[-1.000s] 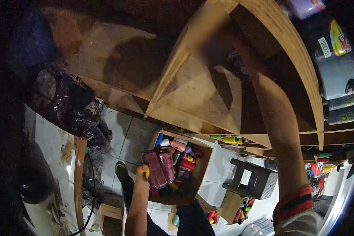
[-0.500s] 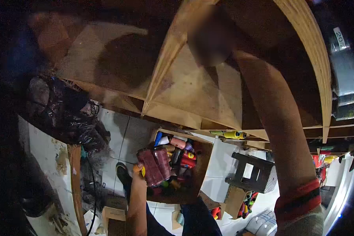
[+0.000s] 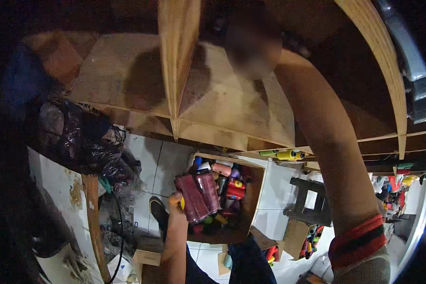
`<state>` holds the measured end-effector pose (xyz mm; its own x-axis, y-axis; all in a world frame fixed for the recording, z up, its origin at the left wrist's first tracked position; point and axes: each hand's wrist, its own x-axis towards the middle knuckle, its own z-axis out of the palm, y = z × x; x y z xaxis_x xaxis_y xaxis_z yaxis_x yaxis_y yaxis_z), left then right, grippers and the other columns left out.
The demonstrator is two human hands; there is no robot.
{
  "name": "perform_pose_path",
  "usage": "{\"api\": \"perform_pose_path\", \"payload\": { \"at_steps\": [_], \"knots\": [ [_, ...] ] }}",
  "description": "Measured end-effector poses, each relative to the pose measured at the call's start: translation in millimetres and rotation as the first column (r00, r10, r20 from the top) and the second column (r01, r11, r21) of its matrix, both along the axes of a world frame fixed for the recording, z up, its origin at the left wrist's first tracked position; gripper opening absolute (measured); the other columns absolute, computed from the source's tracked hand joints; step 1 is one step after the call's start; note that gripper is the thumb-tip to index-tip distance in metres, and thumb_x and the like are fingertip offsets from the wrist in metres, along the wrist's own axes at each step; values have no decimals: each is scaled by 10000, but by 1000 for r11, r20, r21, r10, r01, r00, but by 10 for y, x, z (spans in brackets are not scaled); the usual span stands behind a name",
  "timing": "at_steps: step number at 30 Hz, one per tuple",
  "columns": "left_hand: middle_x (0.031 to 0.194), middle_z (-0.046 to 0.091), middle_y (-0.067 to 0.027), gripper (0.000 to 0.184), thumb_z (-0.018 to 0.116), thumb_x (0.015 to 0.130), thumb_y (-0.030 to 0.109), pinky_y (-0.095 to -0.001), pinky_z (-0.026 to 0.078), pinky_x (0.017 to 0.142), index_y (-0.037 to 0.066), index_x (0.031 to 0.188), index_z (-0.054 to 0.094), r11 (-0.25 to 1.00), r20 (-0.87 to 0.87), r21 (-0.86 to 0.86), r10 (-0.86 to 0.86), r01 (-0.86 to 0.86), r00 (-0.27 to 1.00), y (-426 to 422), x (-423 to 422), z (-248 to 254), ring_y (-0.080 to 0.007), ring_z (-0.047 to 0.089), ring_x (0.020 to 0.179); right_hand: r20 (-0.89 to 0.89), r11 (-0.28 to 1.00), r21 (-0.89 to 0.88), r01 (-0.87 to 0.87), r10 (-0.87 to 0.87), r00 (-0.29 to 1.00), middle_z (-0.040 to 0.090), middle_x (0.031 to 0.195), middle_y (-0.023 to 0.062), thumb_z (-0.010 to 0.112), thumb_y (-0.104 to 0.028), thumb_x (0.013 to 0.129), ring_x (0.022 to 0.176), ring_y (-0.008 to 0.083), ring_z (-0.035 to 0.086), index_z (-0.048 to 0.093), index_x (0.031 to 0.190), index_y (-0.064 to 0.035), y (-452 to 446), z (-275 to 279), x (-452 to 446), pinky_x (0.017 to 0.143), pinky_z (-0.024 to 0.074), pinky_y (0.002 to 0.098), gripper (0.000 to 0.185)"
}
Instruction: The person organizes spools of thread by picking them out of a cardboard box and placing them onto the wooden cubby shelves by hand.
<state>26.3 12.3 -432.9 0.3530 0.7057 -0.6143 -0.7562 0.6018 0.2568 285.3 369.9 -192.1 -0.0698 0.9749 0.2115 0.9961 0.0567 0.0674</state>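
Observation:
My left hand (image 3: 178,200) is low in the middle, closed on the near end of dark red thread spools (image 3: 193,201) in clear wrap, two of them showing side by side. They are above an open cardboard box (image 3: 255,199) of mixed thread spools. A salmon spool (image 3: 221,169) and a red spool (image 3: 235,192) lie among those in the box. My right arm reaches up into a wooden shelf compartment (image 3: 222,102). A dark blur covers my right hand (image 3: 256,45), so its fingers and anything in them are hidden.
A wooden divider (image 3: 177,61) splits the shelf. Yellow spools (image 3: 286,155) lie on a lower shelf. A dark step stool (image 3: 310,201) and a smaller box of spools (image 3: 300,239) stand at right. Black plastic bags (image 3: 87,137) are piled left. My shoe (image 3: 159,213) is beside the large box.
The camera view has shifted, so the shelf divider appears more upright and farther left. The dark red spools and left hand appear slightly farther right, still together. My right arm stays raised in the shelf.

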Motion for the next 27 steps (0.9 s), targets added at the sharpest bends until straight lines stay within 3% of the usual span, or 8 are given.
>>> {"api": "perform_pose_path", "payload": {
  "at_steps": [15,20,21,22,24,25,26,27],
  "knots": [
    [1041,513,-158,579,669,670,387,-470,415,790,54,1089,445,1000,4,-15,21,-21,1000,4,-90,42,-351,500,916,-6,996,-40,83,-83,996,669,930,79,657,-408,788,851,148,614,650,1023,-76,10,-127,29,755,471,321,407],
    [1123,539,-181,668,672,657,404,-489,450,841,37,1173,459,995,51,-33,91,-89,995,59,-71,256,-381,535,988,-98,991,45,129,-125,987,671,926,81,656,-400,791,849,148,615,652,1018,-74,-626,16,-103,752,471,321,398],
    [1139,545,-186,686,673,655,408,-492,457,851,34,1189,461,994,85,-32,104,-102,991,100,-33,357,-387,542,1003,-244,996,-25,83,-87,966,671,925,82,656,-399,792,849,148,615,653,1017,-73,-962,92,-235,751,471,320,396],
    [1156,550,-191,704,674,652,412,-496,464,861,30,1206,464,995,123,-16,96,-95,988,139,-7,461,-393,549,1017,-667,968,-153,-197,46,744,672,927,82,630,-343,822,829,131,609,640,1030,-56,-1445,144,-441,725,471,296,353],
    [1177,552,-189,720,675,654,415,-498,471,875,27,1222,465,998,208,55,12,-24,978,252,23,668,-384,560,1030,-853,827,-393,-402,-166,494,633,975,133,671,-444,773,922,199,601,606,1013,0,-2206,-187,-623,807,478,330,509],
    [1182,548,-183,717,676,658,415,-496,470,878,26,1221,463,992,239,118,-64,36,969,324,22,778,-370,564,1029,-700,695,-614,-373,-262,665,636,939,136,697,-457,748,941,195,598,590,1033,7,-2489,-54,-803,807,484,320,555],
    [1186,544,-177,714,677,662,415,-494,470,881,26,1221,461,979,272,178,-144,97,952,364,76,867,-355,568,1027,-820,683,-494,-538,-159,550,617,1004,172,729,-472,706,981,245,596,559,1084,27,-2742,-207,-892,845,473,339,648],
    [1214,523,-159,712,655,740,377,-411,441,936,37,1304,385,967,134,253,-9,-26,991,356,191,895,-278,531,1105,-679,651,-618,-442,-157,718,564,1119,213,754,-469,669,1005,284,587,534,1115,44,-2933,-230,-916,861,468,345,714]
  ]
}}
